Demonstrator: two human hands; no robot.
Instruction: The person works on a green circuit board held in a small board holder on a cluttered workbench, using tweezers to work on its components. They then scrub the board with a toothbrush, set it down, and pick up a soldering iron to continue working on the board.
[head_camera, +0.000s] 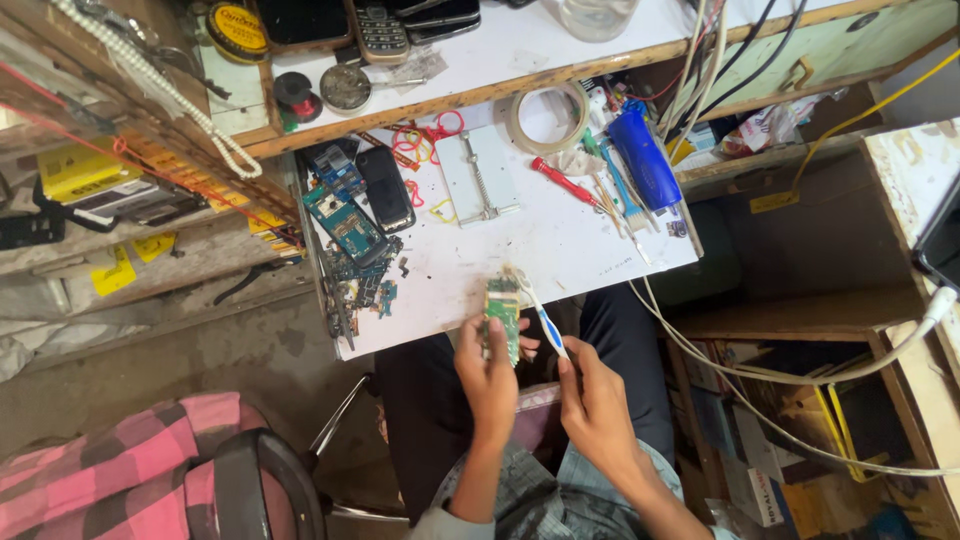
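Left hand (487, 372): I pinch a green circuit board (502, 316) upright, just past the near edge of the white worktop (560, 245).
Right hand (592, 400): my fingers are closed around a toothbrush (538, 316), bristles against the board's top.
Nearby: roll of tape (549, 117), red screwdriver (563, 181).

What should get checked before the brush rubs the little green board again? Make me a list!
1. Left hand has a firm hold on the green board: ok, fingers wrap its lower edge.
2. Right hand grips the brush by its handle: ok.
3. Brush head meets the board: cannot tell, the top end is too small to see.
4. Board is held over the white table edge, so falling bits land there: not ok, it sits partly over the lap.
5. Loose parts on the table lie apart from the hands: ok.
6. Red screwdriver lies out of the way: ok.
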